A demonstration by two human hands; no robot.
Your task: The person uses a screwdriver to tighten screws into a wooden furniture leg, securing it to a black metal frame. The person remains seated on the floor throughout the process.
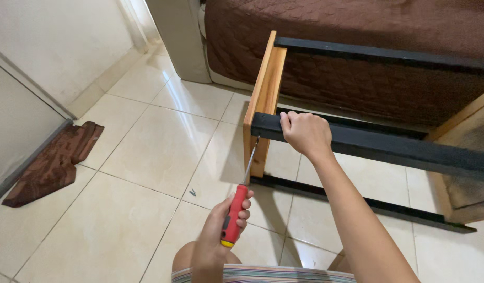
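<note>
Floor (pixel 147 152): glossy cream tiles, open toward the left wall; brown cloth (pixel 56 165) crumpled at the baseboard; small screws (pixel 192 192) loose on a tile. Brown quilted bed (pixel 357 47) behind. Wooden side panel (pixel 264 99) upright, black bars attached. Right hand (pixel 306 133) closed over black bar (pixel 373 144). Left hand (pixel 223 230) wrapped around red-handled screwdriver (pixel 239 202), tip at the panel-bar joint.

Glossy cream floor tiles (pixel 147 152) with thin dark grout lines, reflecting soft light. Pale wall (pixel 58 42) on the left with a tiled skirting. Brown folded cloth (pixel 56 162) lies on the floor by the wall. Brown quilted cover (pixel 357 31) drapes furniture at the top, beside a white post (pixel 181 36).
</note>
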